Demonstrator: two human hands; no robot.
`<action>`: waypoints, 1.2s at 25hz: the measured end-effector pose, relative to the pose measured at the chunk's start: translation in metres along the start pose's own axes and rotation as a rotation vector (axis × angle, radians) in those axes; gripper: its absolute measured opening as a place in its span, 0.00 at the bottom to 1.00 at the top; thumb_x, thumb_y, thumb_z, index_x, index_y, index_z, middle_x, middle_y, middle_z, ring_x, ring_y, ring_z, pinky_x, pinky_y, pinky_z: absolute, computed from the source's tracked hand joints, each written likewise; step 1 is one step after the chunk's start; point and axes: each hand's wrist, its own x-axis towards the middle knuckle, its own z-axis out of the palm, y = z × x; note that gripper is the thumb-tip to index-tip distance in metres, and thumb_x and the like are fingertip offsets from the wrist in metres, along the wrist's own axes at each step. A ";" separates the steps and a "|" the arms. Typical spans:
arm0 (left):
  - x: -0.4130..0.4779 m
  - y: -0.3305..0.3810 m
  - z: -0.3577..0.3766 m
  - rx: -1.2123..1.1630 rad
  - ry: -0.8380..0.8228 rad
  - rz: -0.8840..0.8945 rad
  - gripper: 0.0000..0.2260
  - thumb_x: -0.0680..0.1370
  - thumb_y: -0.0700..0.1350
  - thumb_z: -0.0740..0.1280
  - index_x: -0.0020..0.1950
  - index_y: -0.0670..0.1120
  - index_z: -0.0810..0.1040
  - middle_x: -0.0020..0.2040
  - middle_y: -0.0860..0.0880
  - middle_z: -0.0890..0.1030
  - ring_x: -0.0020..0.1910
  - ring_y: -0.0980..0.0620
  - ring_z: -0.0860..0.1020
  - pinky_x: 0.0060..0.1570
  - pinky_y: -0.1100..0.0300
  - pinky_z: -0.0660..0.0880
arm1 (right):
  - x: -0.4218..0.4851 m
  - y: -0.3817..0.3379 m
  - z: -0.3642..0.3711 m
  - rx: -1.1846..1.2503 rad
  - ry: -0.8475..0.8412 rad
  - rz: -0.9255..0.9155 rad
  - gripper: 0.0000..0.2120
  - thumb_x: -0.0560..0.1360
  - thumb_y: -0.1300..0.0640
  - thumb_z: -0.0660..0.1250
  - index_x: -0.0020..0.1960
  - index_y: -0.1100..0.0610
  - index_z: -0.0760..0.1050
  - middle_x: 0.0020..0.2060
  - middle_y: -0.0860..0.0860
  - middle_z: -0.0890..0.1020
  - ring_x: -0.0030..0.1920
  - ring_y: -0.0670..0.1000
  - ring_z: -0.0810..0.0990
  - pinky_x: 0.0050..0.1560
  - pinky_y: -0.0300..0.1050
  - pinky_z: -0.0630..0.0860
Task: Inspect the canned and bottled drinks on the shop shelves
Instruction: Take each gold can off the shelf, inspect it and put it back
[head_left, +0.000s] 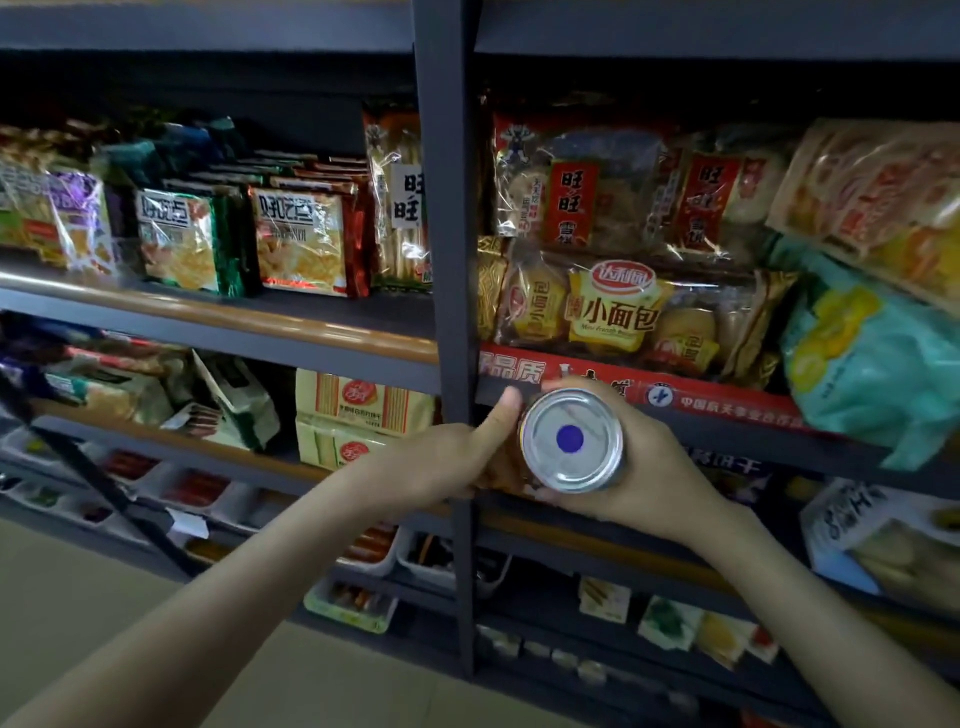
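Can: silver metal drink can (570, 439) with round end turned to the camera, a blue dot in the middle of that end; it is held in front of the dark metal shelf post (451, 291), below the red price strip (675, 392).
Left hand: left hand (452, 457) grips the can's left side, thumb pressed up along the rim.
Right hand: right hand (660, 467) wraps the can from the right and below, fingers closed around its body.
Shelves: snack bags, such as the yellow bag of small breads (618, 306), fill the shelf above the can.
Floor: beige tiled floor (104, 597) at lower left.
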 end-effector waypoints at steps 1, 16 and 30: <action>-0.003 -0.001 0.000 0.128 0.122 0.037 0.49 0.61 0.80 0.44 0.61 0.47 0.78 0.58 0.46 0.81 0.58 0.48 0.78 0.62 0.50 0.72 | -0.002 -0.003 0.000 0.040 0.006 0.084 0.32 0.63 0.48 0.79 0.62 0.38 0.68 0.57 0.27 0.75 0.59 0.32 0.74 0.56 0.27 0.70; 0.004 -0.001 0.015 -0.713 -0.038 0.063 0.20 0.70 0.55 0.69 0.57 0.47 0.78 0.51 0.46 0.84 0.49 0.51 0.84 0.44 0.58 0.81 | -0.024 -0.009 -0.001 0.497 -0.196 0.384 0.39 0.61 0.36 0.76 0.66 0.34 0.60 0.65 0.45 0.71 0.61 0.44 0.76 0.58 0.46 0.78; -0.008 -0.006 0.014 0.612 0.341 0.900 0.35 0.76 0.50 0.66 0.79 0.51 0.52 0.74 0.50 0.66 0.72 0.52 0.66 0.70 0.58 0.66 | -0.025 -0.030 -0.002 0.212 0.194 0.198 0.29 0.63 0.45 0.75 0.60 0.42 0.67 0.50 0.33 0.76 0.52 0.39 0.78 0.46 0.32 0.75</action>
